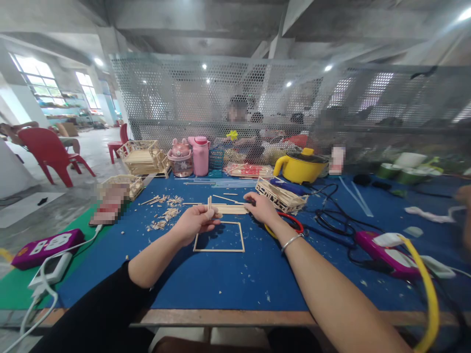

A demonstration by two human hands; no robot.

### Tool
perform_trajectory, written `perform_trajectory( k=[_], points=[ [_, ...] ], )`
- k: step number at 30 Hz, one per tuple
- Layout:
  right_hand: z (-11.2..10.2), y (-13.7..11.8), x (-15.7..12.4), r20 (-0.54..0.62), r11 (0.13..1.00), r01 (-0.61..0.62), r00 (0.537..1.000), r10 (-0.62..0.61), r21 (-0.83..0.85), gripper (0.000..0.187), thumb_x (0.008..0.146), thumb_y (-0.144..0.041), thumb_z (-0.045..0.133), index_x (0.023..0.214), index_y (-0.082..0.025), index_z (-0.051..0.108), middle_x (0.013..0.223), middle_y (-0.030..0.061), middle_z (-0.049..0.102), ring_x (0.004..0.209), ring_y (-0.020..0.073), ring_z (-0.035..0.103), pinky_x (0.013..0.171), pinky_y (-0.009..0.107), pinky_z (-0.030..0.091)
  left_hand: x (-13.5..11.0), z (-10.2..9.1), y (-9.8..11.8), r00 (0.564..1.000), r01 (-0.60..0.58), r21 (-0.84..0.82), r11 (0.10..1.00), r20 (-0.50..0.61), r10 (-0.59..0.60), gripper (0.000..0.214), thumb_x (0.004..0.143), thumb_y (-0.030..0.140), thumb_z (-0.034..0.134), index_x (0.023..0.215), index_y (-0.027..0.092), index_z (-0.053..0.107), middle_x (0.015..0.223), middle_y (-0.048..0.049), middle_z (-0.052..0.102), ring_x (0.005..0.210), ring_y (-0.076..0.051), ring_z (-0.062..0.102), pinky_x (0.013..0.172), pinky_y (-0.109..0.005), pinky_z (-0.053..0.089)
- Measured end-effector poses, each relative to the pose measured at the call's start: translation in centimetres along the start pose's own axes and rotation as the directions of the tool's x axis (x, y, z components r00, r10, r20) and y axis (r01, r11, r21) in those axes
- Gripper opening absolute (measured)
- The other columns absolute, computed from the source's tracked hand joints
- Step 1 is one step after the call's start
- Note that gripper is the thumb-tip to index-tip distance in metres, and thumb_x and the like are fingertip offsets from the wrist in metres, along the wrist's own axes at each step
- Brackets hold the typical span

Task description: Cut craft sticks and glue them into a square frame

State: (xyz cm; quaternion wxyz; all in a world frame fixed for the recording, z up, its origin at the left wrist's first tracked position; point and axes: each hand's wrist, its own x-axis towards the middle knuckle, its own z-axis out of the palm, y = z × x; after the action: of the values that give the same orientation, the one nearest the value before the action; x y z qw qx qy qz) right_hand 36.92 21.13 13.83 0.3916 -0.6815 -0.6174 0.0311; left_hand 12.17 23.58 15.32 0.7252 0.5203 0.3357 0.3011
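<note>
"Perforated mesh (158, 93) backs your blue worktop (265, 289). Why wood chips (170, 214) at left?"

"Probably to leave room. My left hand (194, 223) pinches short sticks (209, 202) upright, perhaps keeping them together; the frame (220, 250) lies flat, nearer me."

"And your right hand (262, 209)?"

"Half-curled at the right end of the stick row (233, 210); I can't tell if it grips."

From the worker's head, close above the table (272, 289), one camera looks forward and down over the left hand (195, 223) and right hand (263, 208) toward the mesh screen (184, 103).
</note>
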Motion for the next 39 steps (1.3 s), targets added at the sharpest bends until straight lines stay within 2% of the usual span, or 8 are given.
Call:
perform_trajectory(
  k=[8, 15, 18, 20, 22, 25, 33, 39],
  points=[
    [-0.2, -3.0, -1.1, -0.081, 0.993, 0.118, 0.990, -0.119, -0.011, 0.021, 0.080, -0.026, 0.049, 0.095, -0.021, 0.064, 0.095, 0.0042, 0.067, 0.087, 0.0163, 0.059, 0.082, 0.029, 0.044, -0.5, 0.4, 0.0, 0.995, 0.035, -0.023, 0.999, 0.095, -0.032, 0.012, 0.077, 0.021, 0.065, 0.085, 0.012, 0.064, 0.089, -0.0099, 0.069, 0.069, -0.011, 0.066, 0.056, -0.015, 0.052],
    [-3.1, -3.7, -1.7, -0.115, 0.999, -0.007, 0.993, 0.003, -0.033, 0.034, 0.086, -0.039, 0.041, 0.075, -0.017, 0.065, 0.053, 0.0008, 0.058, 0.055, 0.0150, 0.055, 0.059, 0.026, 0.043, -0.5, 0.1, 0.1, 0.991, 0.029, -0.060, 0.998, 0.135, -0.021, 0.014, 0.078, 0.022, 0.064, 0.089, 0.013, 0.063, 0.092, -0.0101, 0.069, 0.071, -0.011, 0.067, 0.056, -0.015, 0.052],
    [-5.4, -4.3, -2.8, -0.070, 0.987, 0.022, 0.997, -0.034, -0.157, 0.029, 0.082, -0.025, 0.045, 0.107, -0.018, 0.058, 0.079, 0.0041, 0.065, 0.070, 0.0158, 0.059, 0.067, 0.026, 0.044, -0.5, 0.0, 0.2, 0.993, 0.024, -0.049, 0.999, 0.114, -0.018, 0.016, 0.077, 0.023, 0.065, 0.089, 0.013, 0.063, 0.092, -0.0105, 0.069, 0.070, -0.011, 0.067, 0.055, -0.015, 0.052],
    [-7.1, -3.8, -4.0, 0.094, 0.947, 0.067, 0.995, -0.040, -0.313, 0.040, 0.076, -0.021, 0.051, 0.116, -0.020, 0.053, 0.100, 0.0066, 0.064, 0.082, 0.0177, 0.059, 0.072, 0.027, 0.043, -0.5, 0.1, 0.2, 0.995, 0.023, -0.042, 0.999, 0.099, -0.019, 0.015, 0.077, 0.023, 0.065, 0.088, 0.012, 0.063, 0.092, -0.0106, 0.069, 0.068, -0.011, 0.067, 0.054, -0.015, 0.052],
    [-8.6, -2.5, -5.2, 0.268, 0.877, 0.044, 0.958, 0.098, -0.478, 0.030, 0.075, -0.027, 0.054, 0.103, -0.022, 0.060, 0.095, 0.0061, 0.066, 0.082, 0.0202, 0.060, 0.068, 0.027, 0.043, -0.5, 0.1, 0.3, 0.995, 0.023, -0.041, 0.999, 0.094, -0.019, 0.014, 0.078, 0.022, 0.063, 0.088, 0.012, 0.063, 0.091, -0.0105, 0.069, 0.068, -0.011, 0.067, 0.054, -0.015, 0.052],
    [-10.4, -0.1, -6.7, 0.312, 0.760, -0.049, 0.894, 0.323, -0.648, 0.019, 0.076, -0.032, 0.053, 0.088, -0.021, 0.064, 0.084, 0.0063, 0.067, 0.075, 0.0212, 0.062, 0.060, 0.027, 0.040, -0.5, 0.1, 0.2, 0.995, 0.020, -0.047, 0.999, 0.098, -0.015, 0.012, 0.080, 0.021, 0.061, 0.089, 0.012, 0.063, 0.091, -0.0105, 0.069, 0.068, -0.011, 0.067, 0.055, -0.015, 0.052],
    [-10.8, -0.9, -7.3, 0.234, 0.715, -0.052, 0.926, 0.295, -0.697, 0.017, 0.078, -0.032, 0.049, 0.079, -0.021, 0.062, 0.089, 0.0083, 0.067, 0.078, 0.0217, 0.061, 0.061, 0.028, 0.039, -0.2, -0.2, 0.2, 0.998, 0.005, -0.058, 0.998, 0.067, -0.001, 0.012, 0.081, 0.020, 0.059, 0.090, 0.013, 0.062, 0.094, -0.0106, 0.069, 0.066, -0.009, 0.066, 0.053, -0.014, 0.051],
    [-11.2, -0.7, -8.1, 0.299, 0.634, -0.112, 0.810, 0.504, -0.766, 0.018, 0.075, -0.035, 0.055, 0.072, -0.018, 0.059, 0.078, 0.0112, 0.067, 0.071, 0.0248, 0.062, 0.053, 0.029, 0.036, 0.0, -0.4, 0.2, 0.999, -0.005, -0.057, 0.998, 0.046, 0.007, 0.014, 0.080, 0.021, 0.062, 0.089, 0.012, 0.062, 0.096, -0.0121, 0.069, 0.065, -0.009, 0.065, 0.052, -0.015, 0.051]
  ],
)
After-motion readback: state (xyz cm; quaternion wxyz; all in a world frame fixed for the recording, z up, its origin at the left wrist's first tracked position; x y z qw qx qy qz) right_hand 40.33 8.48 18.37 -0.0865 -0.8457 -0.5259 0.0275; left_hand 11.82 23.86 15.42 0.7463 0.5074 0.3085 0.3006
